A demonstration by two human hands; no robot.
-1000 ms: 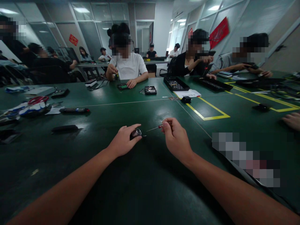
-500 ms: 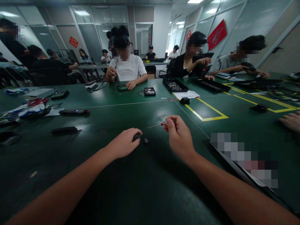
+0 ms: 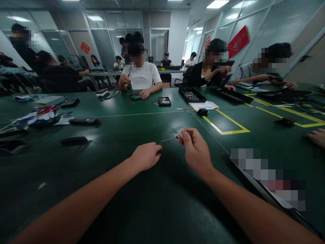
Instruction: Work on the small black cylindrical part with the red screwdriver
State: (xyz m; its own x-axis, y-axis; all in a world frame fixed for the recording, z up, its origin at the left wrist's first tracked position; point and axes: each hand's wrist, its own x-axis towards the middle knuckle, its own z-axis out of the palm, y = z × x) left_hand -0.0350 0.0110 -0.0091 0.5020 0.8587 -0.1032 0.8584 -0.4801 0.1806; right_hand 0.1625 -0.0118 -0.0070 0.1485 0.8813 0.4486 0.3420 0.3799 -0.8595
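Table: a broad dark-green work table (image 3: 142,210) fills the scene, marked far right with yellow tape lines (image 3: 230,124).
Co-workers: a person in a white T-shirt (image 3: 143,76) sits at the far side, hands on the table by a small green device (image 3: 135,97); two more people work at the far right.
Trays: a black parts tray (image 3: 192,95) lies far right of centre, a white sheet of paper (image 3: 205,105) just near it.
Clutter, left: red-handled scissors (image 3: 47,109) rest on a heap of white and blue material, with a dark pen-shaped tool (image 3: 84,121) and a flat black bar (image 3: 73,139) nearer.
Left hand: the left hand (image 3: 146,156) lies palm down on the table at centre, fingers curled over; whether anything is under it cannot be told.
Right hand: the right hand (image 3: 195,150) hovers just right of the left, fingers pinched closed on a precision screwdriver.
Screwdriver: the precision screwdriver (image 3: 172,138), red at the grip, is held above the table, its thin metal shaft pointing left, its tip just beyond the left hand's knuckles.
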